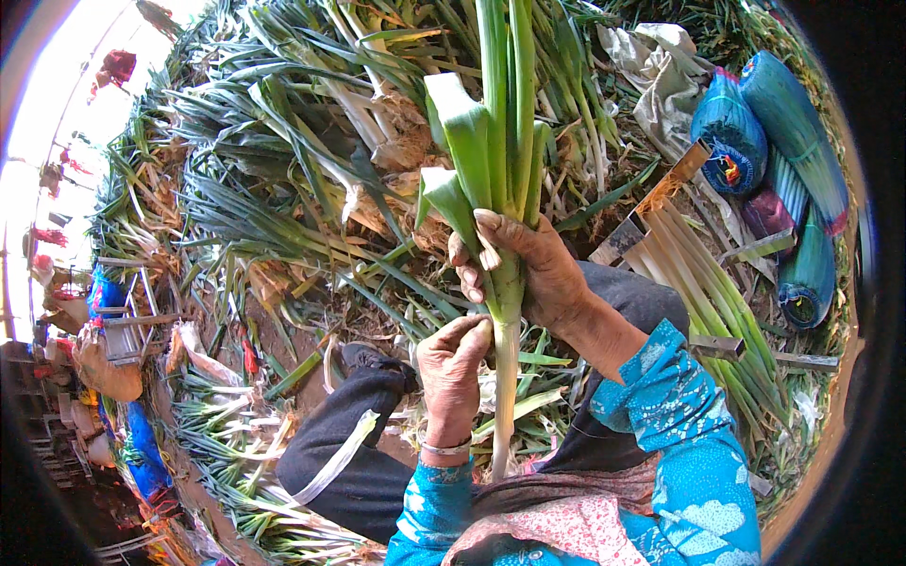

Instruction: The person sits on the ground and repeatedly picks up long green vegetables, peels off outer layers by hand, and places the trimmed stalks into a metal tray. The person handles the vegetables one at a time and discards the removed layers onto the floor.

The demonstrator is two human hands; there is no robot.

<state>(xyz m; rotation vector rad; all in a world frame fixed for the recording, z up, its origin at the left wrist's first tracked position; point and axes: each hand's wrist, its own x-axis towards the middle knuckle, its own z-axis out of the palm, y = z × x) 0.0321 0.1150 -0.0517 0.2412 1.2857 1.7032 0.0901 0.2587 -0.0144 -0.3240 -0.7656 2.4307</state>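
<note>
A large leek (505,339) stands upright before me, its green leaves at the top and its pale stem pointing down to my lap. My right hand (531,272) is wrapped around it where the leaves fan out. Lower down, my left hand (454,361) pinches with thumb and forefinger at the left side of the stem; whether a strip of leaf is between the fingertips cannot be seen. A loose pale leaf strip (338,460) lies across my left thigh.
Heaps of untrimmed leeks (283,156) fill the ground ahead and left. At right, stripped leeks (708,283) lie in a wooden frame (716,347) beside rolled blue-green mesh bags (729,134). More leeks (248,453) lie at lower left.
</note>
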